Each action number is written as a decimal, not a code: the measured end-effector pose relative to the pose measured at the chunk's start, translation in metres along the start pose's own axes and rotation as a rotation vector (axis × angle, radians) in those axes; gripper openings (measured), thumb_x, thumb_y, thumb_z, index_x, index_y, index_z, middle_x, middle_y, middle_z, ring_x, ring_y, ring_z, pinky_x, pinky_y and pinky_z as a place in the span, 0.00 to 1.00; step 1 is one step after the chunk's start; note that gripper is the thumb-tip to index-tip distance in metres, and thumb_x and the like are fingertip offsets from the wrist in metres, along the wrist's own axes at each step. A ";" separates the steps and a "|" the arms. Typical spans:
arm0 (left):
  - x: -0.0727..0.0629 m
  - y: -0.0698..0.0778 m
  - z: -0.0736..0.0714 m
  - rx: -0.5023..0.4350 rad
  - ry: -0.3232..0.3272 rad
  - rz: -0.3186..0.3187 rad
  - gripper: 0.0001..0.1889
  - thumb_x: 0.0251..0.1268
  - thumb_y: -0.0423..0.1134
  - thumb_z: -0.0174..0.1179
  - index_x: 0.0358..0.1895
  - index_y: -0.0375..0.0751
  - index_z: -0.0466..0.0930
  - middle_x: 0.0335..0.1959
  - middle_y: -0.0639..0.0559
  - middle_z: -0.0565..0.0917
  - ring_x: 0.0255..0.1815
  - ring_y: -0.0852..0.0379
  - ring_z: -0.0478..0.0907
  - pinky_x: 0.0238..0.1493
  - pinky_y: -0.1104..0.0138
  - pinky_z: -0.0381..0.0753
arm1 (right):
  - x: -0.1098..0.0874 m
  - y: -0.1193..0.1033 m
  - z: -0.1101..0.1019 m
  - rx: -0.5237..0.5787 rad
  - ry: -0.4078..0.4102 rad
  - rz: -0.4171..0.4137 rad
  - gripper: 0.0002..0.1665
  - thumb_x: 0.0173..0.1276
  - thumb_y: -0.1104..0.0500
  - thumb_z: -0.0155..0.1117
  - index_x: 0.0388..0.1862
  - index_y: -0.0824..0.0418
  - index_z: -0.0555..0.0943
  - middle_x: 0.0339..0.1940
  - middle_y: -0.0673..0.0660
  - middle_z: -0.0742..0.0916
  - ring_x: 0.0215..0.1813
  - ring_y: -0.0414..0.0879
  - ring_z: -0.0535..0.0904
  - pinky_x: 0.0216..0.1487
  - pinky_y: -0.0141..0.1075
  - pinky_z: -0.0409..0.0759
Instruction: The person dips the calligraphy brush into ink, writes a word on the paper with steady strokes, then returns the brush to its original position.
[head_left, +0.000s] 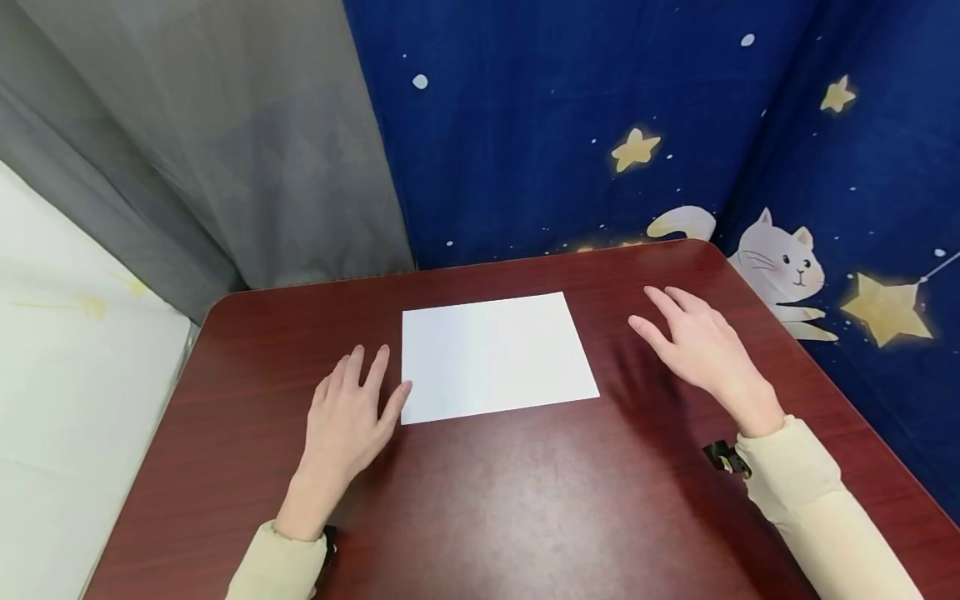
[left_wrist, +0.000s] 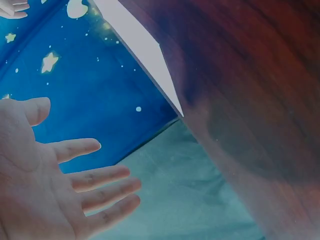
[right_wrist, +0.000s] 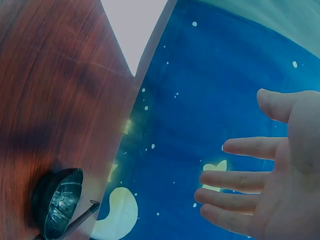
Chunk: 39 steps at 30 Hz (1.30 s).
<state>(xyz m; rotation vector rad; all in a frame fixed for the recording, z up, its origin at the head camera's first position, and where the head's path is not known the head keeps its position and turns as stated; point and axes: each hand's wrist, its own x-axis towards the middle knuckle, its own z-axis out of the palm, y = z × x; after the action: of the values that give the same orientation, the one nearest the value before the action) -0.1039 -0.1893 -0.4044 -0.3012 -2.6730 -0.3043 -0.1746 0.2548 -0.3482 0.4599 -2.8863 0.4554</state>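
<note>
A blank white sheet of paper [head_left: 495, 358] lies flat on the dark red-brown wooden table [head_left: 495, 500]. At its left edge is my left hand [head_left: 348, 417], fingers spread, the thumb tip overlapping the paper's edge in the head view; I cannot tell whether it touches. Past the right edge, my right hand [head_left: 697, 346] hovers over the table, casting a shadow, with loosely extended fingers. Both palms, the left [left_wrist: 45, 190] and the right [right_wrist: 285, 185], hold nothing in the wrist views.
The right wrist view shows a dark, glossy bowl-shaped thing [right_wrist: 57, 202] with a thin rod; the head view does not reveal it. Behind the table hang a grey curtain [head_left: 300, 150] and a blue star-patterned curtain [head_left: 525, 125]. White cloth [head_left: 67, 358] hangs at left.
</note>
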 end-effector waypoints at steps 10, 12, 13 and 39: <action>-0.004 0.004 0.008 -0.003 -0.034 0.011 0.32 0.72 0.56 0.55 0.70 0.37 0.72 0.65 0.28 0.73 0.62 0.30 0.73 0.58 0.40 0.75 | 0.002 0.011 -0.006 0.007 -0.083 0.068 0.40 0.80 0.40 0.50 0.75 0.68 0.66 0.70 0.75 0.71 0.70 0.71 0.67 0.68 0.66 0.64; -0.006 0.006 0.008 -0.004 -0.036 0.017 0.32 0.71 0.55 0.56 0.70 0.37 0.73 0.65 0.28 0.74 0.62 0.30 0.74 0.58 0.40 0.75 | 0.002 0.013 -0.007 0.008 -0.103 0.079 0.41 0.80 0.39 0.50 0.76 0.68 0.65 0.71 0.75 0.71 0.70 0.71 0.66 0.69 0.66 0.64; -0.006 0.006 0.009 -0.005 -0.039 0.018 0.32 0.71 0.55 0.57 0.70 0.37 0.73 0.65 0.28 0.74 0.61 0.30 0.74 0.58 0.40 0.75 | 0.002 0.014 -0.007 0.008 -0.111 0.084 0.41 0.80 0.38 0.49 0.76 0.68 0.65 0.71 0.75 0.70 0.71 0.71 0.66 0.69 0.66 0.63; -0.011 0.013 0.015 0.002 -0.066 0.066 0.30 0.71 0.54 0.58 0.67 0.35 0.74 0.64 0.28 0.74 0.62 0.30 0.74 0.58 0.42 0.76 | 0.029 0.044 -0.029 -0.038 -0.293 0.146 0.47 0.79 0.34 0.42 0.78 0.69 0.59 0.72 0.79 0.67 0.72 0.74 0.61 0.66 0.72 0.60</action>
<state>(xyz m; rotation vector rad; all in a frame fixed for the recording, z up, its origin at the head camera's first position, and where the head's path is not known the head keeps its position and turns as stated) -0.0965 -0.1745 -0.4204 -0.4042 -2.7213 -0.2754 -0.2122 0.2965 -0.3261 0.3352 -3.2204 0.3824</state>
